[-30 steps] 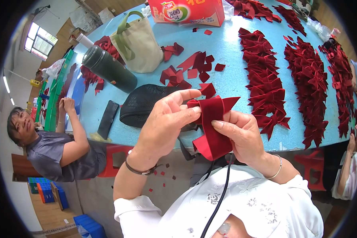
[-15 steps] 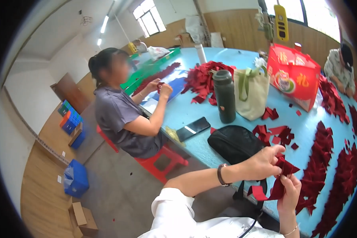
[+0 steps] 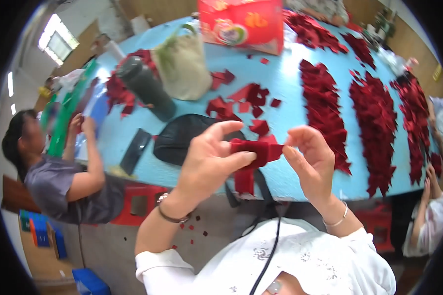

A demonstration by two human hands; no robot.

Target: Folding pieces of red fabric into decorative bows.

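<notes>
A folded strip of dark red felt-like fabric [image 3: 253, 152] was pinched between the left hand [image 3: 209, 160] and the right hand [image 3: 310, 160], fingers curled closed on its ends, above the near edge of the smooth blue table [image 3: 285, 78]. Ragged rows of red cut pieces [image 3: 325, 108] were laid beyond.

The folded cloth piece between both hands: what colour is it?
Dark red; the cloth piece shows best in the head view.

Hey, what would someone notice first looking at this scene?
First, the left hand and right hand pinching a folded dark red fabric piece between them at centre. Behind, long rows of red pieces cover the right side of the blue table.
</notes>
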